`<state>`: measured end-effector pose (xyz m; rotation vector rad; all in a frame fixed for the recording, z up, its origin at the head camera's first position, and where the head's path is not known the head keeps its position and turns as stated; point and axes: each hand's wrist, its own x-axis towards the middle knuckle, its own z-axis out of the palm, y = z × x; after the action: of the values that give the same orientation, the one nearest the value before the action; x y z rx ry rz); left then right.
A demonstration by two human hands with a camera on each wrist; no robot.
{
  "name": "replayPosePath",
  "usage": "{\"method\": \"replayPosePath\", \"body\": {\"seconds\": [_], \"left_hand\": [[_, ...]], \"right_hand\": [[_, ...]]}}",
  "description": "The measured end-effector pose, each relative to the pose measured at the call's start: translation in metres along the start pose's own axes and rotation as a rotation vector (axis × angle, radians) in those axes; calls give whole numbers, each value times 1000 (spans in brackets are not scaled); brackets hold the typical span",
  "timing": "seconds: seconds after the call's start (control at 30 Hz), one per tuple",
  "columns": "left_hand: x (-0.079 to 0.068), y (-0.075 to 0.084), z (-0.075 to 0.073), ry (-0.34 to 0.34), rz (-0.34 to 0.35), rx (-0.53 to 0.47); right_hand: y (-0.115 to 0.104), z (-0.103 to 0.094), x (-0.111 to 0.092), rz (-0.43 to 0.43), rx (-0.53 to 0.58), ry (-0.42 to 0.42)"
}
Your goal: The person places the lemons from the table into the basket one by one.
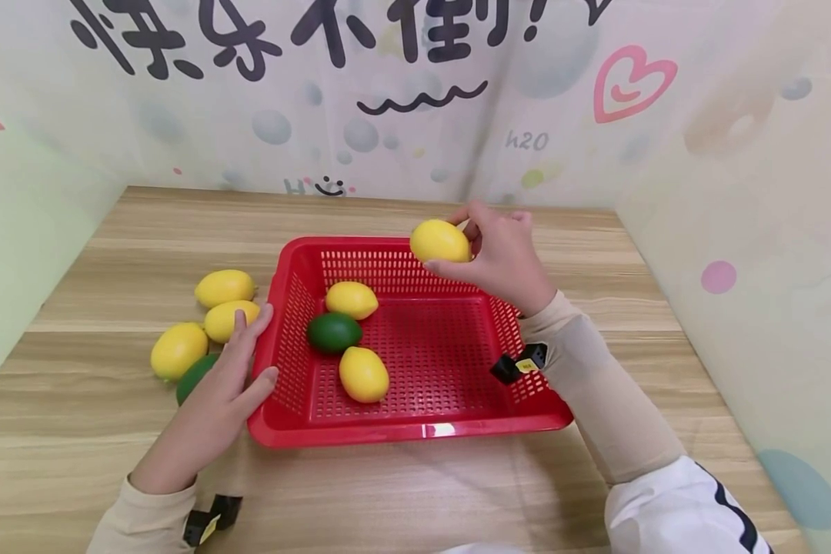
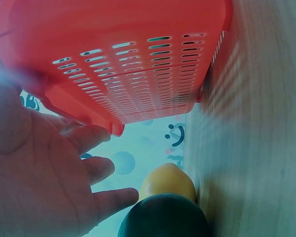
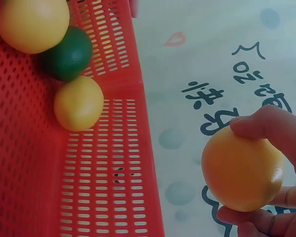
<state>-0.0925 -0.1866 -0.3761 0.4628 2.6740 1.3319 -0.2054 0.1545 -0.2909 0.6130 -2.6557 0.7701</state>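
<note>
A yellow lemon [image 1: 439,241] is pinched between the thumb and fingers of my right hand [image 1: 502,250], over the far rim of the red basket [image 1: 408,432]. The right wrist view shows this lemon [image 3: 242,168] from close up, beside the basket wall. My left hand [image 1: 228,385] rests against the basket's left rim with its fingers extended. Inside the basket, on the left side, lie two lemons [image 1: 364,375] and a dark green fruit [image 1: 335,332] between them.
Left of the basket, three lemons [image 1: 225,288] lie on the wooden table [image 1: 415,492]. A second green fruit [image 1: 195,377] sits there, partly hidden by my left hand. Behind the table stands a printed wall [image 1: 402,154].
</note>
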Motion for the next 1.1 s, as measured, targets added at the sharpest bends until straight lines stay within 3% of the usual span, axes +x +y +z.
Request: {"method": "replayPosePath", "body": {"seconds": [1.1], "left_hand": [[-1,0,0,-3,-8,-15]], "right_hand": [[-7,40,-3,-77,-39,-247]]}}
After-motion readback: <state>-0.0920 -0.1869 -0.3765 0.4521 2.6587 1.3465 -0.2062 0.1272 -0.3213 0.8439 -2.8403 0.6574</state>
